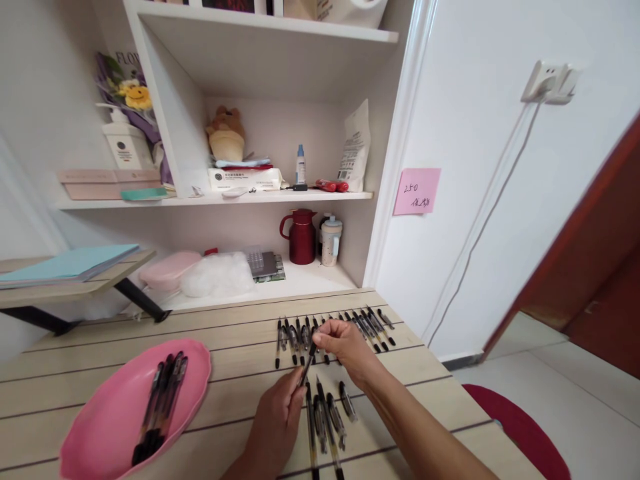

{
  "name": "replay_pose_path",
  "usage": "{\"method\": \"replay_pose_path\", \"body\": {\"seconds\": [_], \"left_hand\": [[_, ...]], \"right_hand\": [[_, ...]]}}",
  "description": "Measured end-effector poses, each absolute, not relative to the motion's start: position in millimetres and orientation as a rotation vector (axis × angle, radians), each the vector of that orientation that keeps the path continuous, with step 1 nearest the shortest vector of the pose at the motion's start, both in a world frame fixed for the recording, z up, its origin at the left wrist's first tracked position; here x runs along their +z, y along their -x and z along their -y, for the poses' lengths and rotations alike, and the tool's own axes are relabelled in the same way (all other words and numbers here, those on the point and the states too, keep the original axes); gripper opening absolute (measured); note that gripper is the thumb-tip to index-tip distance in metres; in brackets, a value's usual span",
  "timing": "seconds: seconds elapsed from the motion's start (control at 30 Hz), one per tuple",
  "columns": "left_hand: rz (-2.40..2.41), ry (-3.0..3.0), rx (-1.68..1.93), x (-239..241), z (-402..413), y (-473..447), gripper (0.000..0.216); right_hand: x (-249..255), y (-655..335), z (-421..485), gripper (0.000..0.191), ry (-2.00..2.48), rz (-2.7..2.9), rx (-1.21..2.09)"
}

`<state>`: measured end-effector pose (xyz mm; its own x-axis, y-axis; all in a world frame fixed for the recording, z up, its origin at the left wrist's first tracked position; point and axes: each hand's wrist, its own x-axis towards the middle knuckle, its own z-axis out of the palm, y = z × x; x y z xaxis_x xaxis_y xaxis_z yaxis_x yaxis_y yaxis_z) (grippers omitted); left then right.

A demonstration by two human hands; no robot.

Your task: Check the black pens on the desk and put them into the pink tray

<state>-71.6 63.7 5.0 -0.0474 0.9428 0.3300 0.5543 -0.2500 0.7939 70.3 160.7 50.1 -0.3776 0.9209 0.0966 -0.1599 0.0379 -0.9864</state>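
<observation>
Slim pens [311, 429], black-ended and amber-tinted, lie beside clear, dark-topped caps [337, 417].

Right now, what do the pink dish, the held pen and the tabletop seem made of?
Pink dish: probably plastic, given its uniform colour, soft sheen and wavy rim. Held pen: likely smooth plastic, black at the upper end, seemingly translucent below. Tabletop: wood or laminate, fairly matt, judging by pale boards and dark lines.

Worktop [230, 393] pale wood-grain, crossed by dark lines. At left, pink plate [110, 407]; behind it, black-legged stand [125, 270]. Toward right, row of pens [300, 340] and caps [347, 401], smaller group nearer.
</observation>
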Motion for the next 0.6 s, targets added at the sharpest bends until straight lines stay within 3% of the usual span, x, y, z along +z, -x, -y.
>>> {"method": "replay_pose_path", "body": {"seconds": [0.17, 0.33, 0.5, 0.6], "left_hand": [[-1.581, -1.819, 1.211, 4.1, -63.7, 72.2, 0.034], [-1.585, -1.769, 1.213, 1.4, -64.0, 72.0, 0.033], [-1.589, -1.768, 1.219, 1.8, -63.2, 72.5, 0.033], [-1.593, -1.779, 1.239, 2.6, -63.1, 73.0, 0.032]], "right_hand": [[47.9, -68.6, -160.0, 0.032, 0.751, 1.386, 1.688], [48.6, -65.4, -159.3, 0.030, 0.880, 1.349, 1.507], [48.4, -68.6, -159.9, 0.031, 0.783, 1.315, 1.723], [45.4, -69.1, -161.5, 0.027, 0.821, 1.269, 1.618]]}}
